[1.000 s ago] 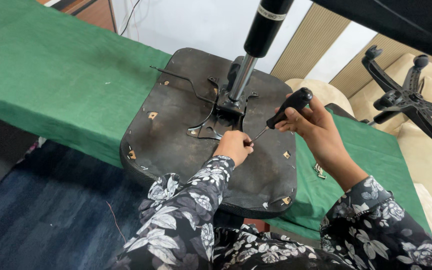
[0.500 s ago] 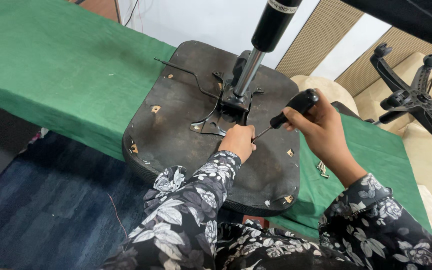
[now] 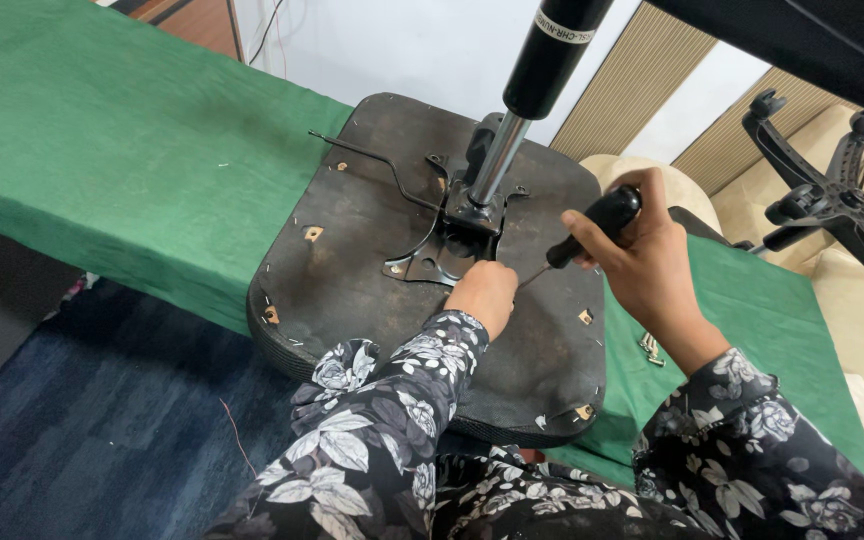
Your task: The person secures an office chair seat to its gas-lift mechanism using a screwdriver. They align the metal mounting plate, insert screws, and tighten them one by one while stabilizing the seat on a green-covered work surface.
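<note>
We're gripping the black-handled screwdriver (image 3: 580, 236) in our right hand (image 3: 642, 262), fingers wrapped tight, tip angling down twd the metal bracket (image 3: 442, 255) on the upturned chair seat (image 3: 372, 250). Left hand (image 3: 484, 295) is resting curled beside the tip; can't tell what it's pinching. Seat's lying across the green cloth (image 3: 102, 150), gas cylinder (image 3: 542, 70) sticking up.

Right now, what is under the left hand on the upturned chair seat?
The left hand rests on the seat base at the edge of the metal mounting plate. The screwdriver in the right hand points its tip beneath it. Any screw there is covered by the hand.
</note>
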